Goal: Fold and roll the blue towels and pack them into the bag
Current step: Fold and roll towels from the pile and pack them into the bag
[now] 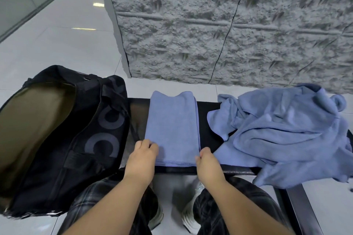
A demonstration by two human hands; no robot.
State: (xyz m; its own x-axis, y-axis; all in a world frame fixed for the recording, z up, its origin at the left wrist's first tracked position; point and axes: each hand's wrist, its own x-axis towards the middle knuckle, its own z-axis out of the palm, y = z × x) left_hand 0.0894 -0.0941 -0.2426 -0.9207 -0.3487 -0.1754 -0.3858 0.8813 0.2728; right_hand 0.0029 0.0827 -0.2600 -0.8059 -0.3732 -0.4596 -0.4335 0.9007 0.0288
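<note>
A blue towel (pixel 172 126), folded into a long narrow strip, lies flat on the black bench (pixel 209 108), running away from me. My left hand (pixel 142 155) pinches its near left corner with curled fingers. My right hand (pixel 207 162) pinches the near right corner. To the right a heap of unfolded blue towels (pixel 282 131) spills over the bench's edge. The black bag (pixel 63 139) stands at the left, its top open and its olive lining showing.
A rough grey stone-textured pillar (pixel 229 25) rises behind the bench. Glossy white floor tiles (pixel 57 40) spread to the left and under the bench. My legs in dark plaid trousers and my shoes are below the bench's front edge.
</note>
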